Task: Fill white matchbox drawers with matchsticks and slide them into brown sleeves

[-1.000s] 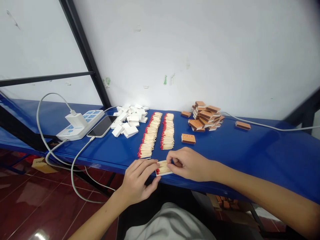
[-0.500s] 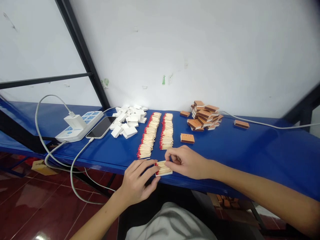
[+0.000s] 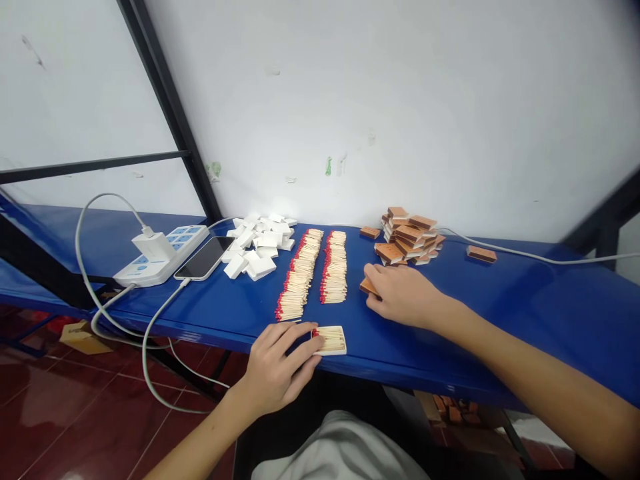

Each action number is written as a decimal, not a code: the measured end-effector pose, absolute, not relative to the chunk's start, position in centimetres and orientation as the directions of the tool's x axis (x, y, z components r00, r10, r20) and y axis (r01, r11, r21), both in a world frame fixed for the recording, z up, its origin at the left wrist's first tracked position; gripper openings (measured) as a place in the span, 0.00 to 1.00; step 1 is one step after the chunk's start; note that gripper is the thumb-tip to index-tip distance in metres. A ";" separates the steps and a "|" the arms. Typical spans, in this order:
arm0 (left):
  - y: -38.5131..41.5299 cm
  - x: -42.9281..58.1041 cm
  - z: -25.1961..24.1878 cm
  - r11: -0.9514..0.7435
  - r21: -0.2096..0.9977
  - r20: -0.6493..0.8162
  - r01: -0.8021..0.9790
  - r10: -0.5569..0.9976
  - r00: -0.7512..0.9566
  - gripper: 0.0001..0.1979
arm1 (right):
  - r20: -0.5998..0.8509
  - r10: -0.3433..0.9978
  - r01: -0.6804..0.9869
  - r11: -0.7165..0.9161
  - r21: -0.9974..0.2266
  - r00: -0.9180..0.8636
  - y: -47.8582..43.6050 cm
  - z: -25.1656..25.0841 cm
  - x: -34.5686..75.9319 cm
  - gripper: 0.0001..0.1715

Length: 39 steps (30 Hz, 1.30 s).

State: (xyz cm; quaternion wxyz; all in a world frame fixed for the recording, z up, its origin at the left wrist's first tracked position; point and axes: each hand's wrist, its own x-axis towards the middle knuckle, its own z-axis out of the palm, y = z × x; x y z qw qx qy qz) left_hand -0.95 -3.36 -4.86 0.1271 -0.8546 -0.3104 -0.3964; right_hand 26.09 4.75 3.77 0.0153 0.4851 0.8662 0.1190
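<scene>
At the near edge of the blue table (image 3: 520,293), white tray (image 3: 336,353) with matches (image 3: 334,340) inside; left hand (image 3: 277,363) holds its left end, fingers over it, thumb alongside; farther back, right hand (image 3: 404,297) has orange matchbox (image 3: 369,287) between thumb and fingers; matchbox pile (image 3: 411,235) just behind.

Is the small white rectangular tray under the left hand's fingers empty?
Not empty: red-headed wooden matchsticks lie inside the white rectangular tray, visible beside the left hand.
</scene>
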 end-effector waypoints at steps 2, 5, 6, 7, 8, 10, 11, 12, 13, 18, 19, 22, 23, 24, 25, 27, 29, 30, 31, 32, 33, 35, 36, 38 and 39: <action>-3.4 -0.9 -4.8 -0.770 0.029 0.755 0.638 0.435 0.490 0.11 | -0.008 0.789 0.779 0.609 0.150 -0.615 4.1 4.3 25.8 0.07; -3.4 -0.8 -4.8 -0.764 0.033 0.756 0.644 0.441 0.484 0.11 | -0.076 0.655 0.657 0.754 -0.004 -0.752 3.1 4.9 25.4 0.10; -3.5 -0.7 -4.8 -0.763 0.037 0.758 0.645 0.442 0.479 0.10 | -0.078 0.613 0.617 0.785 -0.055 -0.787 2.8 4.9 25.3 0.12; -3.5 -0.7 -4.9 -0.761 0.041 0.760 0.647 0.444 0.474 0.10 | -0.074 0.571 0.576 0.810 -0.106 -0.817 2.6 4.7 25.1 0.13; -3.5 -0.7 -4.9 -0.759 0.043 0.762 0.650 0.446 0.469 0.10 | -0.063 0.532 0.535 0.830 -0.156 -0.844 2.4 4.5 25.0 0.15; -3.5 -0.6 -5.0 -0.751 0.049 0.763 0.658 0.454 0.461 0.11 | -0.024 0.470 0.461 0.853 -0.245 -0.882 2.2 3.8 24.6 0.18; -3.5 -0.7 -5.1 -0.749 0.049 0.765 0.661 0.453 0.458 0.11 | 0.002 0.452 0.434 0.857 -0.277 -0.892 2.2 3.5 24.5 0.19; -3.4 -0.7 -5.2 -0.749 0.049 0.766 0.661 0.453 0.456 0.11 | 0.022 0.447 0.420 0.855 -0.305 -0.894 2.3 3.2 24.4 0.20; -3.4 -0.7 -5.2 -0.752 0.049 0.768 0.657 0.449 0.456 0.11 | 0.034 0.450 0.415 0.848 -0.330 -0.892 2.5 3.0 24.4 0.20; -3.2 -0.9 -5.4 -0.766 0.053 0.763 0.640 0.444 0.469 0.12 | 0.040 0.465 0.409 0.815 -0.411 -0.885 3.5 3.2 24.9 0.21; -3.2 -0.9 -5.4 -0.765 0.052 0.763 0.642 0.445 0.468 0.12 | 0.038 0.457 0.400 0.814 -0.422 -0.889 3.7 3.3 25.0 0.21; -3.2 -1.0 -5.3 -0.757 0.048 0.762 0.652 0.450 0.466 0.11 | 0.059 0.438 0.371 0.820 -0.436 -0.897 3.9 3.4 25.2 0.19; -3.3 -1.0 -5.3 -0.755 0.047 0.759 0.654 0.453 0.468 0.11 | 0.086 0.434 0.360 0.829 -0.428 -0.897 3.9 3.2 25.2 0.19; -3.3 -1.0 -5.2 -0.753 0.046 0.756 0.656 0.456 0.470 0.10 | 0.124 0.433 0.351 0.841 -0.412 -0.893 3.9 3.0 25.2 0.18; -3.3 -0.9 -5.2 -0.753 0.046 0.752 0.657 0.458 0.473 0.10 | 0.166 0.431 0.342 0.855 -0.390 -0.887 3.9 2.8 25.2 0.17; -3.3 -0.9 -5.1 -0.753 0.046 0.753 0.657 0.458 0.472 0.10 | 0.234 0.420 0.326 0.877 -0.352 -0.877 3.8 2.5 25.1 0.16; -3.4 -0.9 -5.0 -0.752 0.046 0.757 0.658 0.456 0.468 0.10 | 0.248 0.408 0.315 0.885 -0.343 -0.879 3.5 2.3 24.8 0.15; -3.4 -0.9 -5.0 -0.752 0.046 0.757 0.657 0.456 0.469 0.10 | 0.239 0.405 0.311 0.884 -0.348 -0.883 3.3 2.2 24.7 0.14; -3.4 -1.0 -5.1 -0.754 0.048 0.755 0.655 0.456 0.471 0.10 | 0.224 0.403 0.311 0.881 -0.356 -0.887 3.1 2.2 24.6 0.14; -3.4 -1.1 -5.1 -0.758 0.049 0.754 0.650 0.455 0.474 0.10 | 0.212 0.406 0.314 0.877 -0.364 -0.889 3.0 2.2 24.5 0.14; -3.3 -1.1 -5.1 -0.764 0.049 0.752 0.643 0.452 0.480 0.10 | 0.206 0.413 0.320 0.872 -0.371 -0.887 2.8 2.2 24.4 0.14; -3.3 -1.3 -5.1 -0.778 0.048 0.753 0.627 0.440 0.489 0.09 | 0.212 0.428 0.329 0.864 -0.381 -0.878 2.7 2.2 24.4 0.15; -3.3 -1.3 -5.1 -0.784 0.048 0.757 0.619 0.433 0.490 0.09 | 0.221 0.434 0.330 0.861 -0.386 -0.873 2.7 2.1 24.4 0.16; -3.3 -1.4 -5.1 -0.791 0.052 0.768 0.610 0.422 0.482 0.09 | 0.242 0.431 0.314 0.860 -0.403 -0.869 2.9 2.0 24.5 0.17; -3.3 -1.4 -5.1 -0.791 0.056 0.774 0.609 0.419 0.474 0.10 | 0.252 0.425 0.300 0.860 -0.414 -0.869 3.0 1.9 24.6 0.17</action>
